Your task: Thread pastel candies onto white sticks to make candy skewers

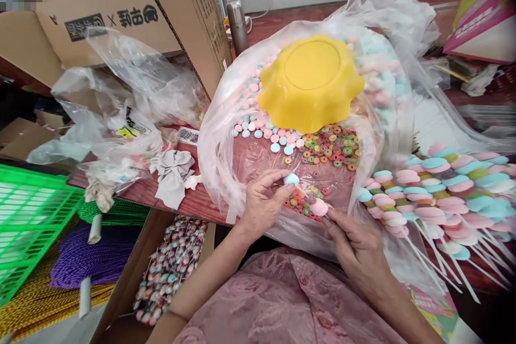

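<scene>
My left hand [264, 204] pinches a pale blue round candy [291, 178] between thumb and fingertips. Close to it, my right hand [357, 239] has its fingers closed at a pink candy [319, 207], seemingly on a thin stick that is mostly hidden by the fingers. Small coloured ring candies [330, 145] lie on clear plastic beyond the hands, with some more just under them. Pink and blue round candies [266, 133] are spread behind. Over the pile sits a yellow wavy-edged bowl [312, 80], bottom up.
Stacked candy skewers [447, 188] with white sticks lie at the right. A clear plastic bag [220, 172] surrounds the loose candies. Cardboard box [133, 16], crumpled grey cloth [174, 174] and green basket [36, 226] are on the left. Below is a box of wrapped candies [171, 263].
</scene>
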Demonstrator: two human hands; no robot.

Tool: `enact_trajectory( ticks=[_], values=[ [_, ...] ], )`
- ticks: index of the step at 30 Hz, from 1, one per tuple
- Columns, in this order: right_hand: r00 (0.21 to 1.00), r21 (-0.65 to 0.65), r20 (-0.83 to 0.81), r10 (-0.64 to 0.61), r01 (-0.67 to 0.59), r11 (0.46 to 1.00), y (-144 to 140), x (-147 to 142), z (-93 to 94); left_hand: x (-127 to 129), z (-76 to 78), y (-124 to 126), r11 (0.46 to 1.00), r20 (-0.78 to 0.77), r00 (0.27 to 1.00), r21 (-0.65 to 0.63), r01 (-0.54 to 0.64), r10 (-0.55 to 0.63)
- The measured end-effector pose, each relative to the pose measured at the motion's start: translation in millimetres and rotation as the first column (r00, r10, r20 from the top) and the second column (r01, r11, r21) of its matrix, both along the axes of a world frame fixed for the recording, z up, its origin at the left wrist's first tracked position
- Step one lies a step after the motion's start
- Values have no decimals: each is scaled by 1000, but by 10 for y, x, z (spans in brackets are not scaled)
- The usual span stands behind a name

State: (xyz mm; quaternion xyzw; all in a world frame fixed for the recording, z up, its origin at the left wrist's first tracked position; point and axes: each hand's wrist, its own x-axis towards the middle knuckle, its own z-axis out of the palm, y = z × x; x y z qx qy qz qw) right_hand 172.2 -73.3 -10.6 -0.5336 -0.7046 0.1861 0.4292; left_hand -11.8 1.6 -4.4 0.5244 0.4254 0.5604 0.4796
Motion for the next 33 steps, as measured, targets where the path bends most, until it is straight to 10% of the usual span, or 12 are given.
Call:
enact_trajectory(
  ticks=[9, 19, 28, 33],
  values=[
    [995, 20, 97, 16, -19, 1000, -60, 52, -13, -25, 48, -89, 851, -321, 934, 524, 35, 160],
    [1000, -11, 20, -11, 11, 1000, -149, -9, 28, 24, 11, -82, 994, 12, 996, 58, -94, 93],
    [998, -20, 40, -53, 54, 998, -107, 18, 134, 50, 115, -136, 999, 52, 998, 24, 37, -38],
    [995, 53, 94, -23, 18, 998, -129, 35, 79, 75, -11, -111, 971, 248, 969, -230, 57, 2]
  ],
)
